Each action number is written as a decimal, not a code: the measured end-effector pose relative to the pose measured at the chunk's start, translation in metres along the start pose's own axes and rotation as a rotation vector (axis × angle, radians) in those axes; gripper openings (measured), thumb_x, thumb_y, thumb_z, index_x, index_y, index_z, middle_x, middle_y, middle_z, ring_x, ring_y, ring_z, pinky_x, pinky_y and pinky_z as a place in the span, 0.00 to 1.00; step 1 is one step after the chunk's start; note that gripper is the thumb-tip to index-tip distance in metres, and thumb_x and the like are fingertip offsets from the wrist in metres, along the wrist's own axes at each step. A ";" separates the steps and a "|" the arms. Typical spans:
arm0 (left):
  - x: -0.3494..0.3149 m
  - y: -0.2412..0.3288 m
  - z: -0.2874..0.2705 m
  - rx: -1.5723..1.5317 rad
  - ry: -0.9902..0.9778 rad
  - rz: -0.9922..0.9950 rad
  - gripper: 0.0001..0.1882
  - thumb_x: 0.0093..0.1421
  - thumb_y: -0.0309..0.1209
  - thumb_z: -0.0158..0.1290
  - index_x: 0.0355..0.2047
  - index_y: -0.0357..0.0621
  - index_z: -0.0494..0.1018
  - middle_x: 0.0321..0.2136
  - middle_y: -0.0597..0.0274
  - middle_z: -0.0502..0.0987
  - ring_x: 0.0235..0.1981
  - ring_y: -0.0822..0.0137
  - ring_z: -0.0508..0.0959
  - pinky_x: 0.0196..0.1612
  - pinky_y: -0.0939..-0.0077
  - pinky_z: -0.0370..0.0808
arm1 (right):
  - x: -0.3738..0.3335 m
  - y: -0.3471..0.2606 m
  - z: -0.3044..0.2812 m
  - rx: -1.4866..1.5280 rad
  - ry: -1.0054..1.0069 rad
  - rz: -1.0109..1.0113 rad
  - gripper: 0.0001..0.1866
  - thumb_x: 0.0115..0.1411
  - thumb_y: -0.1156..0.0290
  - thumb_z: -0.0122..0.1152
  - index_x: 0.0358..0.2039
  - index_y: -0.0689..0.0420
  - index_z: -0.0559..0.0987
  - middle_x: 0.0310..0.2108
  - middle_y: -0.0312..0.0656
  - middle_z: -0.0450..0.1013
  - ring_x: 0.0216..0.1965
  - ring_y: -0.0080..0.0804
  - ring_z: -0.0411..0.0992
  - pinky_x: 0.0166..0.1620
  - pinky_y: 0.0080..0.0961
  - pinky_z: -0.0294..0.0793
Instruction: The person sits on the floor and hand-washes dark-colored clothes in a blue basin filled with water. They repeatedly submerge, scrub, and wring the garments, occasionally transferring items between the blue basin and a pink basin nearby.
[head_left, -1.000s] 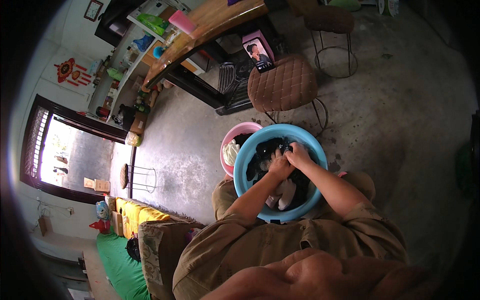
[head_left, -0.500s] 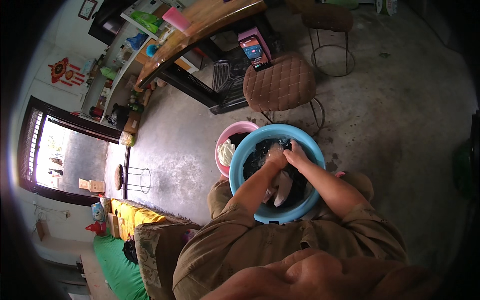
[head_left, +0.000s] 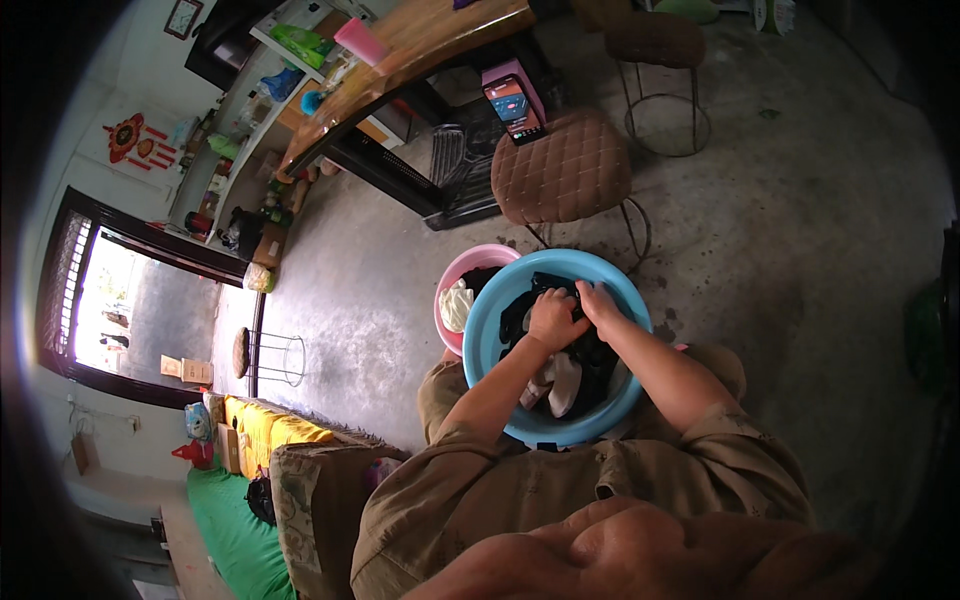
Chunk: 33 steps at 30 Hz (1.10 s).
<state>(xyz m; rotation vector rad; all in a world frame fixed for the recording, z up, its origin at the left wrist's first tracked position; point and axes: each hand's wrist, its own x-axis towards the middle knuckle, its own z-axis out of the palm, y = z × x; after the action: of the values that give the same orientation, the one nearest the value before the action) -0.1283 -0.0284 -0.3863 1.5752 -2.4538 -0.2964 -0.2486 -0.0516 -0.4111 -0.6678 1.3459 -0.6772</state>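
A light-blue plastic basin [head_left: 480, 345] stands between my knees, holding wet black clothing [head_left: 594, 362] and a pale bundle of cloth, perhaps socks [head_left: 565, 385]. Over the far half of the basin, my left hand [head_left: 555, 320] is closed on the black clothing, its thumb pointing right. Close beside it, my right hand [head_left: 598, 304] grips the same dark fabric with its fingers bent. The hands almost touch, and their fingertips are partly hidden in the folds. Tucked against the basin's far left side is a pink basin [head_left: 445, 287] with a cream cloth [head_left: 456, 305] and something dark inside.
Just beyond the basin, a brown quilted stool [head_left: 562, 170] carries a phone [head_left: 514, 108] propped on a pink box. Behind it stands a wooden table [head_left: 440, 42] on a dark base. Another stool [head_left: 655, 45] is farther right. A sofa [head_left: 320, 500] is at lower left.
Water that was splashing around my left hand has settled. My left hand has risen, showing its fingers on the black clothing, which now shows more above the water.
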 end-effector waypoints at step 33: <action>-0.021 0.010 0.031 0.031 -0.259 -0.260 0.42 0.53 0.49 0.46 0.63 0.44 0.45 0.64 0.48 0.40 0.65 0.42 0.36 0.60 0.37 0.40 | -0.031 0.015 0.002 -1.040 0.038 -0.620 0.22 0.53 0.57 0.49 0.41 0.62 0.75 0.49 0.59 0.60 0.51 0.58 0.58 0.53 0.55 0.60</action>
<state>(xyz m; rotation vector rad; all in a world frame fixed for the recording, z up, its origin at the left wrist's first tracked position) -0.1369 -0.0037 -0.4144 1.9843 -2.4410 -0.5383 -0.2489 -0.0183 -0.4030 -1.9657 1.4904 -0.4171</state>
